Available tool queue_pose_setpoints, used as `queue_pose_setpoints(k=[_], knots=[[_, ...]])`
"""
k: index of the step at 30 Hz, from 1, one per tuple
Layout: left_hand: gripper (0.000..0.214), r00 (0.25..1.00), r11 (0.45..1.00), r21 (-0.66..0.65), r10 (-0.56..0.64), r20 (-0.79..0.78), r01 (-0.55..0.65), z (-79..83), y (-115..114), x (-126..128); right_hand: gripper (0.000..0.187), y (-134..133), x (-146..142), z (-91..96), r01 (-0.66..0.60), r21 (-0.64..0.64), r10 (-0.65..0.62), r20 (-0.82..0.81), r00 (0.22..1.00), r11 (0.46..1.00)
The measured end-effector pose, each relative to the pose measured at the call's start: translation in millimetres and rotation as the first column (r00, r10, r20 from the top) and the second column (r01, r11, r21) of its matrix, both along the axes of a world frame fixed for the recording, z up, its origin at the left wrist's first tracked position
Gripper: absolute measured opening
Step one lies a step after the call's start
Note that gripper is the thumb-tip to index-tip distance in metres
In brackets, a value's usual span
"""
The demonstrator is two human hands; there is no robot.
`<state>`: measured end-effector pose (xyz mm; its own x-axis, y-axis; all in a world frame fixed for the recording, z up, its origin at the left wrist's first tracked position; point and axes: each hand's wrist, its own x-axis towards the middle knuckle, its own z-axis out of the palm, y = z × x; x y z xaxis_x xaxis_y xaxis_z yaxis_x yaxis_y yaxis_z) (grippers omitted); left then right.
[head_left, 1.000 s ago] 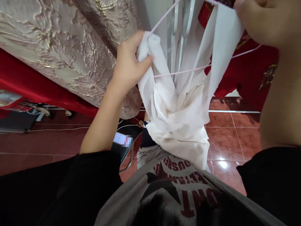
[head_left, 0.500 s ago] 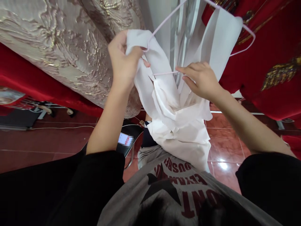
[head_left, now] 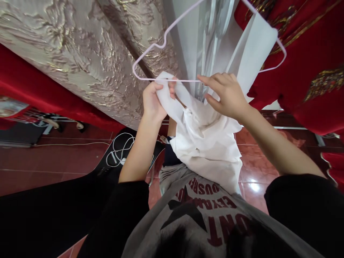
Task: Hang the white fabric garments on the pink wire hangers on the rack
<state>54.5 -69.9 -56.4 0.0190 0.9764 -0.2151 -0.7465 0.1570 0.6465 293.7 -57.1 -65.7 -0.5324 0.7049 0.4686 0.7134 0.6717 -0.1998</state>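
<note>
A white garment hangs in front of me, one shoulder still on a thin pale pink wire hanger. My left hand is closed on a fold of the white cloth just under the hanger's bottom bar. My right hand pinches the bottom bar and the cloth beside it, fingers curled. The hanger's left end is bare and the right end carries the garment.
A gold embossed fabric hangs at the upper left over red cloth. Red embroidered cloth hangs at the right. Below is a glossy red tile floor, a black chair with a white cable, and my grey printed shirt.
My left hand has dropped down with the cloth, pulling it off the hanger's left end, which is now bare. My right hand has stayed at the bottom bar.
</note>
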Motion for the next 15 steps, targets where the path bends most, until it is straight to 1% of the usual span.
queue_pose_setpoints(k=[1,3,5,6,7,8,9,10,11,12,13,14,15], knots=[[0.025,0.997,0.998,0.066,-0.01,-0.07,0.015,4.0,-2.6,5.1,0.055,-2.7,-2.2,1.3,-0.006,-0.01,0.006,-0.024,1.0,1.0],[0.028,0.99,0.986,0.156,-0.031,-0.138,0.053,11.1,-4.9,11.9,0.052,-10.3,-6.2,4.9,-0.034,-0.029,0.031,-0.098,0.995,0.999],[0.03,0.99,0.978,0.203,-0.024,-0.137,0.052,14.1,-4.2,16.2,0.048,-19.6,-9.0,8.7,-0.055,-0.041,0.047,-0.186,0.982,0.998],[0.033,0.992,0.975,0.22,-0.001,-0.123,0.029,13.9,-3.3,18.2,0.045,-23.9,-9.4,10.2,-0.049,-0.026,0.042,-0.238,0.97,0.998],[0.035,0.994,0.972,0.236,0.032,-0.108,-0.005,12.9,-2.5,20.4,0.043,-27.6,-8.5,11.4,-0.023,0.018,0.027,-0.304,0.952,1.0],[0.035,0.993,0.967,0.25,0.066,-0.099,-0.04,11.3,-2.0,22.9,0.041,-30.3,-6.2,12.0,0.027,0.1,0.013,-0.383,0.924,0.995],[0.035,0.991,0.963,0.259,0.097,-0.096,-0.07,9.6,-1.9,25.5,0.038,-31.6,-2.0,11.9,0.107,0.21,0.007,-0.477,0.879,0.972],[0.034,0.987,0.96,0.262,0.126,-0.098,-0.097,7.8,-2.3,28.4,0.035,-31.4,4.1,10.9,0.217,0.319,0.007,-0.575,0.818,0.923],[0.032,0.983,0.959,0.257,0.15,-0.108,-0.118,6.1,-3.2,31.4,0.035,-29.3,12.1,8.9,0.342,0.389,0.003,-0.663,0.748,0.855],[0.031,0.978,0.959,0.25,0.167,-0.125,-0.131,4.5,-4.3,34.3,0.038,-25.3,21.4,5.8,0.459,0.403,-0.017,-0.737,0.676,0.792],[0.029,0.973,0.959,0.245,0.179,-0.144,-0.14,2.9,-5.6,37.2,0.045,-19.4,31.6,1.5,0.541,0.362,-0.059,-0.789,0.612,0.759],[0.027,0.968,0.959,0.243,0.189,-0.163,-0.146,1.5,-6.9,39.9,0.056,-11.9,41.8,-4.0,0.565,0.279,-0.121,-0.814,0.568,0.777],[0.025,0.964,0.958,0.245,0.195,-0.182,-0.147,0.1,-8.1,42.3,0.069,-3.2,51.2,-10.3,0.529,0.171,-0.192,-0.805,0.561,0.831]])
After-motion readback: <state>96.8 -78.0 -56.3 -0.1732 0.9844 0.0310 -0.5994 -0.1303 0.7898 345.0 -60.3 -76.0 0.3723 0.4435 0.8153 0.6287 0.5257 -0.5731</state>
